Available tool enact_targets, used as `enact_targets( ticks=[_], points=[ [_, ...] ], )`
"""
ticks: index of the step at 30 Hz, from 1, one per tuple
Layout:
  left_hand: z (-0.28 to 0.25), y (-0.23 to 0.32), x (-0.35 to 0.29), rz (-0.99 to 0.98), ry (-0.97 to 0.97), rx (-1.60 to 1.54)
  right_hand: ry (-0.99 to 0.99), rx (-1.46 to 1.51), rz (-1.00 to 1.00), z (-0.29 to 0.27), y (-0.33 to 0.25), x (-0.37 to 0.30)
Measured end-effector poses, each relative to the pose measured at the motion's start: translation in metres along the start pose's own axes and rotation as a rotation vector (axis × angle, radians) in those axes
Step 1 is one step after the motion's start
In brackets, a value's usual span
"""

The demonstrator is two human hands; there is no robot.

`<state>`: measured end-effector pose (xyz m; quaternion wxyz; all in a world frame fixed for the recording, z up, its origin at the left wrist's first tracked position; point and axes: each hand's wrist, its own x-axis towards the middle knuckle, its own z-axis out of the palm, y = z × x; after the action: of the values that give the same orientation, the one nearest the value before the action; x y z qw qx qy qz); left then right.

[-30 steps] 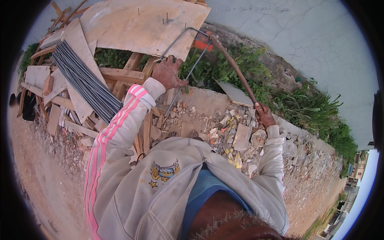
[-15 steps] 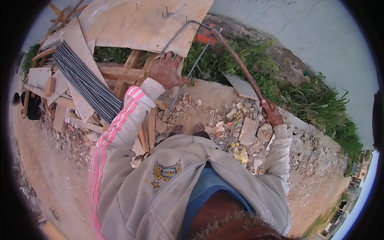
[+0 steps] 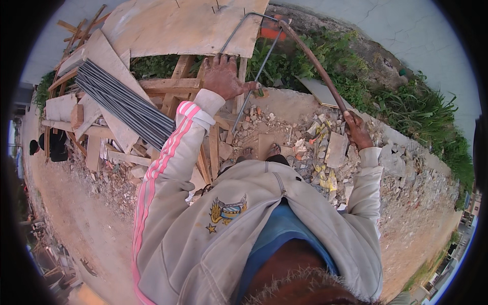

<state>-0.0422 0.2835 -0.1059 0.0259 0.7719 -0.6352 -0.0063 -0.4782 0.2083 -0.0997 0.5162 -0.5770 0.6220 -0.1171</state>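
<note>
Now wider-splayed left hand (image 3: 222, 81), clearer feet (image 3: 274, 149)

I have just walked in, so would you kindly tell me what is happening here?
A person's right hand grips a brown bar, whose far end meets a bent metal rod near one corner. The left hand is spread at the near edge of a wooden board, its thumb at one leg of the rod. A bundle of straight rods lies farther left.
</note>
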Motion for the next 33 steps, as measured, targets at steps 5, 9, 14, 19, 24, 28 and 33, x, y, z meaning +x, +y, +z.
enact_targets(
  ticks=[5,9,14,19,24,28,33],
  points=[
    [-0.006,0.017,-0.004,-0.014,-0.135,0.137,0.025,-0.059,-0.026,0.007,0.001,-0.002],
    [0.006,0.020,-0.005,-0.005,-0.141,0.136,0.021,-0.073,-0.062,0.011,0.007,-0.001],
    [0.019,0.016,-0.015,0.036,-0.063,0.071,0.027,-0.074,-0.063,0.021,0.002,-0.011],
    [0.026,0.017,-0.014,0.027,-0.069,0.083,0.042,-0.083,-0.057,0.026,0.002,-0.015],
    [0.030,0.009,-0.014,0.029,-0.055,0.084,0.061,-0.049,-0.075,0.037,-0.004,-0.024],
    [0.032,0.007,-0.012,0.038,-0.026,0.035,0.079,-0.040,-0.138,0.041,0.008,-0.019],
    [0.036,0.001,-0.008,0.057,-0.025,0.017,0.063,-0.101,-0.097,0.043,0.011,-0.016]
  ],
)
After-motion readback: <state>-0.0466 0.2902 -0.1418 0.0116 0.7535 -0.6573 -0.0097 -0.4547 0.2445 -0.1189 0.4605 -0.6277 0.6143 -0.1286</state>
